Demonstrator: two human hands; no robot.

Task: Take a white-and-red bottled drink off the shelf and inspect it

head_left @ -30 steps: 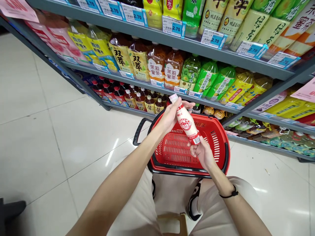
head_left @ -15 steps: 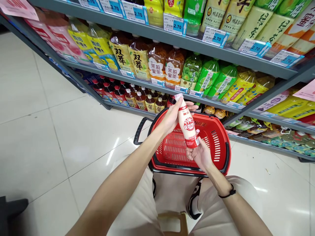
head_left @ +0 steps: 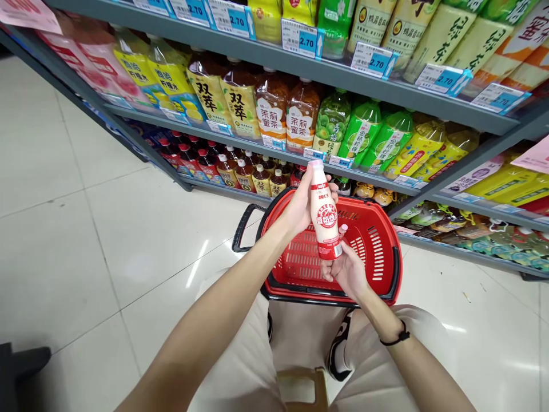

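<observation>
Between my two hands is a cream-coloured drink bottle [head_left: 325, 212] with red print, a red band near its base and a pale pink cap. It tilts slightly, cap away from me and label facing up. My left hand [head_left: 301, 203] is closed round its upper part, fingertips showing past the far side. Down at the base, my right hand [head_left: 345, 269] grips the bottle from below and the right, thumb raised beside it. Below both hands stands a red shopping basket [head_left: 386, 252] with slotted walls and a black rim.
A grey shelf unit [head_left: 291, 63] full of bottled drinks runs across the front, with price tags along its edges. The basket's black handle [head_left: 242, 229] sticks out left. A low stool [head_left: 315, 389] is between my legs, on pale floor tiles [head_left: 55, 240].
The bottle has turned slightly more upright in view, its label facing me more squarely. My left fingers, stretched out before, now curl round the neck side. The basket stays in place.
</observation>
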